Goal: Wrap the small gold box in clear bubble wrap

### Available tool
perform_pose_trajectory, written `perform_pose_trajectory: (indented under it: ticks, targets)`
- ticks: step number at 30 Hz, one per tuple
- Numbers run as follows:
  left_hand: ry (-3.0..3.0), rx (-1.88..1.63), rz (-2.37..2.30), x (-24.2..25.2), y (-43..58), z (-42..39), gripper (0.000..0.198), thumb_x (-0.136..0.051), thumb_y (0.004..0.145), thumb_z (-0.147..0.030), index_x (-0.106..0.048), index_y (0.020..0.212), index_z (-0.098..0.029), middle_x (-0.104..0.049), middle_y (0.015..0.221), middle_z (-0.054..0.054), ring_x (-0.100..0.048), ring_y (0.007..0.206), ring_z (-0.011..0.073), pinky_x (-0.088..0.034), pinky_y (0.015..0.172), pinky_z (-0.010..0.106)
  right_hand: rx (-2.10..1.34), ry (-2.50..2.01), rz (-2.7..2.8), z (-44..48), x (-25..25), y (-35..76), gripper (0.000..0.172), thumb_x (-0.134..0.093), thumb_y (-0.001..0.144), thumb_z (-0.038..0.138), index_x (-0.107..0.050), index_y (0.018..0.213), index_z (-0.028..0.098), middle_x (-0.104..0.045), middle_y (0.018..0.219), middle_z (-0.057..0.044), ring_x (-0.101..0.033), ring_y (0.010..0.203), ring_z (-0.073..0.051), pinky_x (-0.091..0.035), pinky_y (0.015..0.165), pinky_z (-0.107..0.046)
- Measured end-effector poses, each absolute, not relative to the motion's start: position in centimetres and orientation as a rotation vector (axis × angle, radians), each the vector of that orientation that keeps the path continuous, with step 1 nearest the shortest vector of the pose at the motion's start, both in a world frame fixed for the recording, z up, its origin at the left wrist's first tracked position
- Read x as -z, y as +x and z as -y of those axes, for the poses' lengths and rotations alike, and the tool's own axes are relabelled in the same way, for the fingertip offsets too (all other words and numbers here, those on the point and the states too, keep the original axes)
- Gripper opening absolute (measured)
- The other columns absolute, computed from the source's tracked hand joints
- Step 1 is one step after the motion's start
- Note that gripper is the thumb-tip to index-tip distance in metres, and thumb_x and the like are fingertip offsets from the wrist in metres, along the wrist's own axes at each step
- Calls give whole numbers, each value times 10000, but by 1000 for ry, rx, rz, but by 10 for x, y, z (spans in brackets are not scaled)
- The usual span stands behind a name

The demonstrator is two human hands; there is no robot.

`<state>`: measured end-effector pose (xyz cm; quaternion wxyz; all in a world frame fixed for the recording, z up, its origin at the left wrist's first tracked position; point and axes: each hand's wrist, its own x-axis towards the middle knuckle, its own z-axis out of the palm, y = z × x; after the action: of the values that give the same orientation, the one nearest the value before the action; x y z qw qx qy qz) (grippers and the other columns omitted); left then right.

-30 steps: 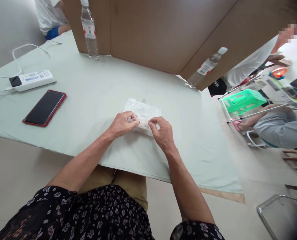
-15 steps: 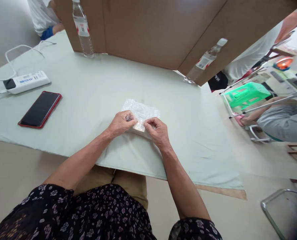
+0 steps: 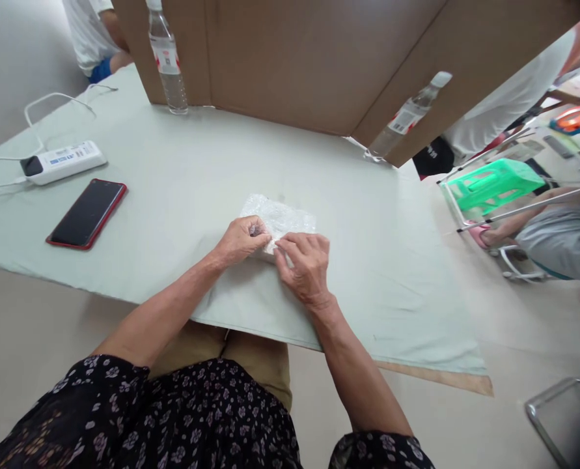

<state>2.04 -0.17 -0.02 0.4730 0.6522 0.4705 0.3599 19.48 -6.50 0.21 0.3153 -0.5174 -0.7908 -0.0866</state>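
right hand bent over the near edge of a clear, crinkled plastic-wrapped packet, thumb and fingertips drawn close; cannot tell if film is caught between them. left hand pinches the packet's near left part, thumb against forefinger. packet lies flat on a pale green tablecloth, near the wearer's side.

change: half a second ago the right fingertips sat farther from the left ones; now they have come in closer, knuckles more bunched. packet looks unshifted. judgement: work centres on one small spot of the wrap, left hand steadying.

writing: clear plastic bottle with white cap and a second, tilted-looking clear bottle carry red-and-white labels; brand unreadable, barcode on the second. white oblong device with black end: blue print, too small. black fabric item: white lettering, illegible.
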Motion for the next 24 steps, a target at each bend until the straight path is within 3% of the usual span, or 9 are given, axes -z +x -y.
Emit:
perform_pose_trajectory:
  ticks: [10, 15, 19, 24]
  targets:
    - [1662, -878, -1245, -2, 15, 3, 181, -633, 731, -346, -562, 697, -183, -545, 669, -34, -462, 622, 109, -370, 581, 242, 197, -1413, 2194, 63, 6, 188, 213, -471, 999, 261, -682, 1000, 228, -723, 1049, -51, -591, 985, -228, -331, 935, -413]
    - [1646, -800, -1277, -10, -1, 2, 200, -645, 719, -361, -581, 783, -182, -558, 707, -29, -485, 636, 118, -387, 592, 248, 262, -1418, 2287, 65, 8, 187, 264, -489, 1003, 372, -645, 1183, 257, -678, 1110, -69, -546, 1011, -257, -328, 928, -432]
    - [1700, -744, -1366, -12, -15, -4, 207, -620, 708, -334, -613, 853, -186, -556, 680, -30, -491, 613, 132, -375, 570, 257, 284, -1436, 2311, 65, 11, 186, 290, -472, 1009, 360, -619, 1246, 278, -641, 1143, -82, -518, 1039, -270, -319, 935, -445]
    - [1814, -566, -1585, -16, -32, -9, 268, -676, 700, -355, -644, 915, -199, -671, 731, 13, -599, 650, 178, -422, 589, 282, 318, -1425, 2321, 65, 11, 185, 271, -459, 1012, 328, -621, 1225, 283, -641, 1135, -83, -509, 1035, -270, -318, 936, -451]
